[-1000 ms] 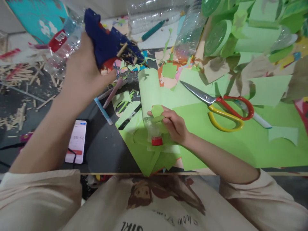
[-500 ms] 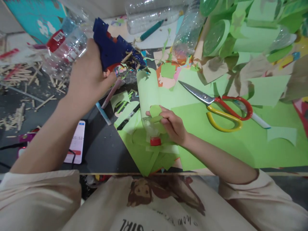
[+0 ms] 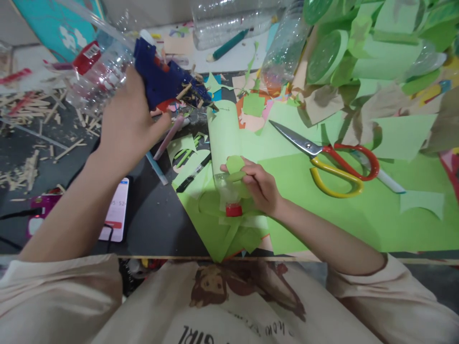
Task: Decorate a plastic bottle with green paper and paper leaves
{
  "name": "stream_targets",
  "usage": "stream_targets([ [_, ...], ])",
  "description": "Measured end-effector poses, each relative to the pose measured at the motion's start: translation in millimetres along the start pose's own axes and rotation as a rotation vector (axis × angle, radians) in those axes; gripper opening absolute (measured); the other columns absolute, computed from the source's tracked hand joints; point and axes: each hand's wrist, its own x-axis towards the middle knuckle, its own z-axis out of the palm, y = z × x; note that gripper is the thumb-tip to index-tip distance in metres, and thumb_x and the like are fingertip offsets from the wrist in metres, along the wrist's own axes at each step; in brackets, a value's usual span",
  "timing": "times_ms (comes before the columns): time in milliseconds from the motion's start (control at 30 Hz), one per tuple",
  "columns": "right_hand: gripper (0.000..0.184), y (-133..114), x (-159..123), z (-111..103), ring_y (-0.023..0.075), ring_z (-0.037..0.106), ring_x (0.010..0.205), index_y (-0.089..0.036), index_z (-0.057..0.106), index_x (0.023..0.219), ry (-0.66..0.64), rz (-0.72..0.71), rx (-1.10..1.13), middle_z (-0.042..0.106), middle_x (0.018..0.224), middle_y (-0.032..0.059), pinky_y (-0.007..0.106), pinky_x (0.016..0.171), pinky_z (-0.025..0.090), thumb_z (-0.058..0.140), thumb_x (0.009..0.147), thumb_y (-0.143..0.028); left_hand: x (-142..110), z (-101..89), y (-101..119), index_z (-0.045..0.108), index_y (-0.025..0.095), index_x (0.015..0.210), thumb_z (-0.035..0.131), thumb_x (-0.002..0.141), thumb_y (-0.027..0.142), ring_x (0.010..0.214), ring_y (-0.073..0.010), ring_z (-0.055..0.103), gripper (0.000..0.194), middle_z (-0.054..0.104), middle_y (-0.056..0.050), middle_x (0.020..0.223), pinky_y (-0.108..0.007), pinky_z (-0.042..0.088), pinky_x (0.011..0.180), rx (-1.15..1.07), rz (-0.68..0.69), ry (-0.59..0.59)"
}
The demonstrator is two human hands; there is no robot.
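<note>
My left hand [image 3: 124, 126] is closed round a blue glue gun [image 3: 163, 81] with wood scraps stuck near its nozzle, held low over the table's left middle. My right hand [image 3: 260, 184] pinches a small green paper piece [image 3: 234, 165] against a plastic bottle wrapped in green paper [image 3: 224, 138]. The bottle lies on its side with its red cap [image 3: 234, 210] toward me. Green paper sheets [image 3: 358, 215] lie under it.
Red-and-yellow scissors [image 3: 330, 160] lie to the right on the green paper. A phone [image 3: 116, 215] with a cable sits at the near left. Wooden sticks [image 3: 28, 119] litter the far left. Clear bottles [image 3: 96, 71] and green paper shapes [image 3: 358, 52] crowd the back.
My left hand has lowered the glue gun and tilted its nozzle down toward the table. My right hand has stayed on the bottle.
</note>
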Motion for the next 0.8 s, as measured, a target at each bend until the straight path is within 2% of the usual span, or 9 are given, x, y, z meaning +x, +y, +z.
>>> stream_targets([
  [100,0.026,1,-1,0,0.0181,0.065,0.081,-0.029,0.052,0.083,-0.007,0.023,-0.001,0.065,0.076,-0.0014,0.05,0.1,0.05,0.034,0.101,-0.035,-3,-1.2,6,0.037,0.01,0.132,0.067,0.054,0.077,0.104,-0.039,0.062,0.106,0.061,-0.012,0.106,-0.066,0.045,0.089,0.086,-0.012,-0.07],
  [133,0.025,1,-1,0,0.0181,0.065,0.08,-0.028,0.052,0.084,-0.003,0.025,-0.002,0.064,0.075,-0.0013,0.051,0.1,0.05,0.034,0.101,-0.035,-4,-1.8,8,0.035,0.012,0.133,0.068,0.056,0.075,0.105,-0.0383,0.061,0.105,0.06,-0.012,0.108,-0.064,0.046,0.09,0.085,-0.012,-0.058],
  [200,0.024,1,-1,-1,0.0181,0.064,0.08,-0.028,0.052,0.085,0.003,0.022,-0.004,0.062,0.073,-0.0013,0.051,0.1,0.049,0.035,0.101,-0.034,-5,-2.2,8,0.029,0.011,0.136,0.068,0.056,0.074,0.102,-0.0371,0.062,0.109,0.06,-0.011,0.106,-0.063,0.046,0.088,0.079,-0.015,-0.031],
  [300,0.025,0,0,-1,0.0177,0.062,0.076,-0.028,0.052,0.083,0.007,0.009,0.003,0.06,0.069,-0.0018,0.048,0.097,0.05,0.036,0.1,-0.035,-5,0.9,6,0.024,0.009,0.138,0.065,0.057,0.076,0.102,-0.0389,0.062,0.113,0.058,-0.013,0.107,-0.066,0.046,0.086,0.084,0.011,-0.063],
  [500,0.019,-3,1,-2,0.0166,0.063,0.083,-0.027,0.051,0.09,0.002,-0.028,-0.044,0.063,0.076,-0.0007,0.046,0.099,0.049,0.035,0.101,-0.028,-3,10.0,2,0.024,0.008,0.14,0.062,0.055,0.079,0.115,-0.048,0.053,0.118,0.053,-0.02,0.117,-0.071,0.04,0.092,0.068,0.017,-0.127],
  [600,0.018,-3,0,-3,0.0168,0.064,0.084,-0.028,0.052,0.093,-0.007,-0.013,-0.049,0.063,0.077,-0.0009,0.045,0.101,0.048,0.035,0.101,-0.03,-3,10.1,3,0.031,0.01,0.137,0.064,0.054,0.079,0.115,-0.0463,0.053,0.114,0.053,-0.018,0.12,-0.069,0.04,0.095,0.023,0.028,-0.12],
  [700,0.019,-2,0,-3,0.0175,0.064,0.081,-0.03,0.053,0.092,0.005,0.013,-0.026,0.064,0.077,-0.001,0.046,0.101,0.048,0.036,0.1,-0.033,-5,8.5,4,0.038,0.009,0.132,0.066,0.059,0.073,0.114,-0.046,0.054,0.101,0.054,-0.02,0.12,-0.066,0.042,0.095,0.043,0.016,-0.117],
  [800,0.021,-1,0,-2,0.019,0.063,0.078,-0.031,0.052,0.087,0.006,0.03,-0.011,0.063,0.074,-0.0011,0.047,0.1,0.049,0.036,0.099,-0.037,-7,6.1,4,0.031,0.007,0.137,0.067,0.064,0.065,0.111,-0.046,0.056,0.101,0.056,-0.022,0.117,-0.065,0.043,0.093,0.086,0.005,-0.107],
])
